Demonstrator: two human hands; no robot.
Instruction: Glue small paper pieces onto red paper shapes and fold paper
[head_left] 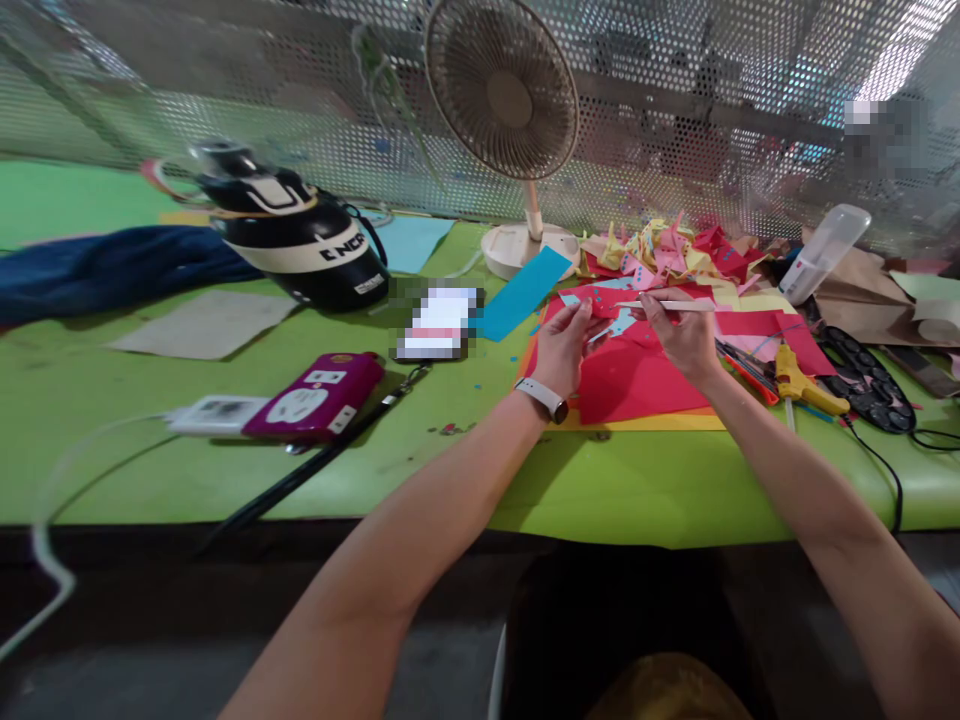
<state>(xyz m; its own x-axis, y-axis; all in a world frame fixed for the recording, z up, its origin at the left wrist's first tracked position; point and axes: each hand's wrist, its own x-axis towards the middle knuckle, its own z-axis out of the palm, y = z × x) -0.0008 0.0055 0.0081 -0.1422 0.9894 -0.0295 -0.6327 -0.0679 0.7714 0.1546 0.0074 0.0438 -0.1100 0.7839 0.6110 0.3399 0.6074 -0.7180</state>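
My left hand [564,345], with a watch on its wrist, pinches a small piece of red paper [606,302] above a pile of coloured sheets. My right hand [684,335] has its fingers closed on a thin white pen-like tool [679,305], whose tip points left toward the paper piece. Under both hands lie a red sheet [637,375] and an orange-yellow sheet [667,422]. Small light-blue scraps show around my fingers. A blue paper strip [525,293] lies left of my left hand.
A fan [510,100] stands behind, beside folded paper scraps [675,250]. At right are a yellow glue gun [806,383], a black tray [866,380] and a clear bottle [825,255]. Leftward lie a phone [437,322], purple power bank [315,397] and black jug [300,240].
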